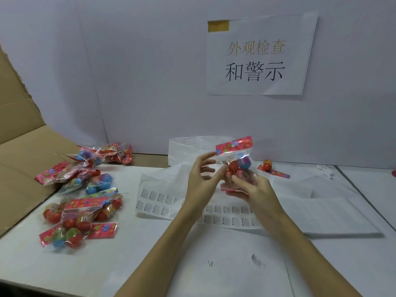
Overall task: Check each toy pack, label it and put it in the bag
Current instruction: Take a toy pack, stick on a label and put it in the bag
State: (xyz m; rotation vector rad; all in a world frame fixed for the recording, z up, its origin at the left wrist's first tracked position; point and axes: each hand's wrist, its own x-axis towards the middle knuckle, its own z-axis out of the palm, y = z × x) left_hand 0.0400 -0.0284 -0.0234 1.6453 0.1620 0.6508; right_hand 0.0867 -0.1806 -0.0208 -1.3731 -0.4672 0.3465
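Both hands up over the label sheet — right hand grips 1 toy pack from below, left hand pinches its side, likely turning it for checking.

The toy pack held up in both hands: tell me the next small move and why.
Probably peel one warning label off the label sheet with the left hand and stick it on the toy pack. The pack is lifted clear of the table, the right hand gripping it from below, and no label shows on it. The sheet lies right under the hands.
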